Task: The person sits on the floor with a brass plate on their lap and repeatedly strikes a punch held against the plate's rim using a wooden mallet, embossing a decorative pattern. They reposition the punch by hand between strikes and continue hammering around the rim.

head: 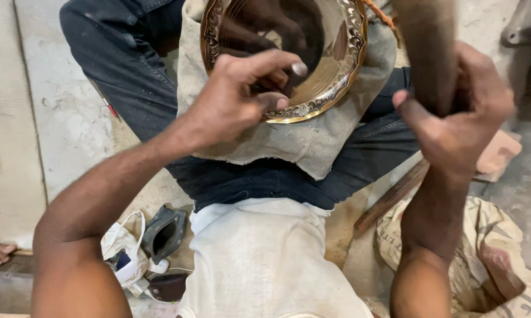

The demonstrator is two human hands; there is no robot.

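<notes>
Left hand: fingers curled, thumb and fingertips pinched on a small dark tool whose tip rests inside the bowl of a polished brass plate; the tool itself is mostly hidden by the fingers. Right hand: clenched around a thick brown wooden handle that rises out of view at the top. The brass plate, with an embossed scalloped rim, lies on a grey cloth spread over the seated person's lap, between the two hands. Below the cloth, dark jeans and a white shirt. On the floor at the left, a white cloth bag beside a dark sandal; at the right, a printed sack and a wooden stick.
</notes>
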